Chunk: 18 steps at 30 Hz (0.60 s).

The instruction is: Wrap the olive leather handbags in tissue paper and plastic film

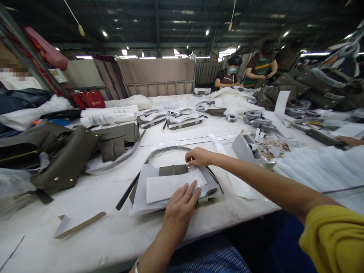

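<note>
Left hand [180, 206] lies palm-down, fingers extended, on a white sheet [160, 188] over the olive bag [173, 170]. Right hand [198, 157] has fingers curled at the bag's top edge by the flap; can't tell if they're clamped on anything. Bag lies flat near the table's front edge, plastic-wrapped handle [167, 148] arching away, dark strap [127, 191] out left.

Table [119, 237]: white covering, faint seams and marks. Bent card strip [81, 226] front left. Olive bags [68, 159] heaped along the left. Grey dispenser [246, 148] just past the right forearm, brown scraps [274, 147] beside it, then white padding sheets [321, 167] fanned out. Co-worker's hand [351, 141] at right edge.

Further back: wrapped bags [184, 120] mid-table, wrapped coils [257, 118] right of them, big olive pile [309, 85] far right.

Room: dark metal roof, small bright lamps, two pull cords [230, 25] hanging. Beige panel [156, 74] behind table. Two co-workers [227, 76] at the far side, back right. Red bag [93, 99] back left.
</note>
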Available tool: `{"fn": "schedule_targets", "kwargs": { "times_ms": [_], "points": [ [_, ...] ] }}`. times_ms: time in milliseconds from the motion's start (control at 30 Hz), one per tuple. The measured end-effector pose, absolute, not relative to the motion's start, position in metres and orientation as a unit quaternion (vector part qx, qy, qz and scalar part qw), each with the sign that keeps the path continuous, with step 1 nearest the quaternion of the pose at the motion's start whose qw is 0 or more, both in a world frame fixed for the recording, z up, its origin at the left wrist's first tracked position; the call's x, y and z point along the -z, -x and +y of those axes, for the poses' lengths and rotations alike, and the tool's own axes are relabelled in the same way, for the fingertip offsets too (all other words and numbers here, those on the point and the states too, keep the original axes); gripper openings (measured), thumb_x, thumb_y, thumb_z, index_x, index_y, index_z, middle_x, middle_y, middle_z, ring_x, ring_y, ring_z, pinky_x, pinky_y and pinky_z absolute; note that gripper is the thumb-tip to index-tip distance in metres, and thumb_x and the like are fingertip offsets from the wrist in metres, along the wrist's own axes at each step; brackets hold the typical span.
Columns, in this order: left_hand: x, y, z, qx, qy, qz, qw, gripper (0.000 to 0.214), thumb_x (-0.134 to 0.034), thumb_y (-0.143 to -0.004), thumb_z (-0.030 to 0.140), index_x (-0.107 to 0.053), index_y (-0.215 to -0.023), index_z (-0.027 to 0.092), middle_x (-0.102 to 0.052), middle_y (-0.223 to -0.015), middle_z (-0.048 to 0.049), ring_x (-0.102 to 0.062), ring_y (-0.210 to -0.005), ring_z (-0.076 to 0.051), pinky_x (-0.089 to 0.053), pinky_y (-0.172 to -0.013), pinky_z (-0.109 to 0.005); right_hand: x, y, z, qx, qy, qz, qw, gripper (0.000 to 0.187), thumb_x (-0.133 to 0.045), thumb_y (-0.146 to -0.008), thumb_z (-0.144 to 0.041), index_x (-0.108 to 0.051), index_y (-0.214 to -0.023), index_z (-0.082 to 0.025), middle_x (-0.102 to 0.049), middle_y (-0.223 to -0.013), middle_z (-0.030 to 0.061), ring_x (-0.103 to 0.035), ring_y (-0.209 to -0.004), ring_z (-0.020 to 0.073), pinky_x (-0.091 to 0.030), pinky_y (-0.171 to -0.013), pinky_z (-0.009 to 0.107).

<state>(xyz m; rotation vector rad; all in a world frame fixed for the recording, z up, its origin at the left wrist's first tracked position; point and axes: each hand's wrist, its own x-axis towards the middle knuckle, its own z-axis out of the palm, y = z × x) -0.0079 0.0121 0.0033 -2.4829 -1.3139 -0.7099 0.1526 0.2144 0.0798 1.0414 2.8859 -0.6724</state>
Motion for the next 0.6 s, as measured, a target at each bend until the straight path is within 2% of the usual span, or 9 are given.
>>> {"fn": "schedule_targets", "kwargs": {
  "times_ms": [67, 167, 267, 333, 467, 533, 600],
  "points": [
    [-0.001, 0.008, 0.011, 0.240, 0.851, -0.448, 0.132, 0.046, -0.051, -0.095, 0.014, -0.053, -0.140, 0.023, -0.049, -0.150, 0.0013, -0.055, -0.129, -0.026, -0.053, -0.102, -0.041, -0.079, -0.161, 0.203, 0.219, -0.331, 0.918, -0.021, 0.039, -0.064, -0.086, -0.043, -0.069, -0.116, -0.019, -0.073, -0.112, 0.0066, -0.067, -0.100, 0.0209, -0.046, -0.083, 0.026],
    [0.002, 0.008, 0.010, 0.240, 0.852, -0.444, 0.135, 0.049, -0.050, -0.095, 0.012, -0.050, -0.142, 0.024, -0.052, -0.147, 0.0034, -0.053, -0.130, -0.026, -0.052, -0.101, -0.042, -0.073, -0.167, 0.195, 0.248, -0.327, 0.912, 0.002, 0.068, -0.072, -0.077, -0.052, -0.059, -0.136, -0.020, -0.066, -0.131, 0.0091, -0.061, -0.117, 0.0262, -0.044, -0.096, 0.029],
    [0.003, 0.008, 0.011, 0.240, 0.855, -0.440, 0.133, 0.050, -0.049, -0.095, 0.012, -0.050, -0.143, 0.025, -0.055, -0.145, 0.0020, -0.054, -0.130, -0.026, -0.052, -0.100, -0.042, -0.066, -0.163, 0.203, 0.299, -0.353, 0.885, 0.044, 0.084, -0.080, -0.067, -0.053, -0.055, -0.140, -0.022, -0.066, -0.130, 0.0098, -0.062, -0.115, 0.0274, -0.046, -0.096, 0.031],
    [0.003, 0.007, 0.011, 0.241, 0.855, -0.439, 0.134, 0.049, -0.048, -0.095, 0.011, -0.050, -0.142, 0.025, -0.056, -0.143, 0.0011, -0.055, -0.129, -0.026, -0.052, -0.100, -0.041, -0.060, -0.157, 0.213, 0.326, -0.365, 0.870, 0.055, 0.079, -0.081, -0.065, -0.052, -0.060, -0.135, -0.021, -0.070, -0.122, 0.0083, -0.067, -0.105, 0.0243, -0.049, -0.089, 0.028],
    [0.001, 0.006, 0.010, 0.251, 0.850, -0.444, 0.134, 0.048, -0.047, -0.095, 0.010, -0.053, -0.141, 0.025, -0.058, -0.141, 0.0019, -0.056, -0.128, -0.026, -0.052, -0.099, -0.041, -0.048, -0.147, 0.232, 0.348, -0.366, 0.862, 0.048, 0.059, -0.080, -0.067, -0.049, -0.072, -0.116, -0.017, -0.075, -0.100, 0.0051, -0.069, -0.086, 0.0196, -0.051, -0.073, 0.025],
    [0.001, 0.006, 0.010, 0.256, 0.850, -0.441, 0.133, 0.048, -0.047, -0.095, 0.010, -0.053, -0.140, 0.024, -0.060, -0.140, 0.0007, -0.056, -0.128, -0.026, -0.053, -0.099, -0.041, -0.045, -0.147, 0.233, 0.350, -0.362, 0.863, 0.034, 0.052, -0.080, -0.068, -0.046, -0.074, -0.112, -0.017, -0.076, -0.093, 0.0037, -0.069, -0.083, 0.0193, -0.050, -0.072, 0.025],
    [0.001, 0.007, 0.009, 0.261, 0.851, -0.436, 0.131, 0.047, -0.048, -0.095, 0.011, -0.054, -0.139, 0.023, -0.061, -0.138, -0.0013, -0.056, -0.128, -0.025, -0.053, -0.099, -0.041, -0.045, -0.150, 0.228, 0.340, -0.361, 0.869, 0.006, 0.045, -0.075, -0.075, -0.044, -0.074, -0.112, -0.017, -0.076, -0.094, 0.0038, -0.069, -0.085, 0.0206, -0.051, -0.076, 0.027]
  ]
}}
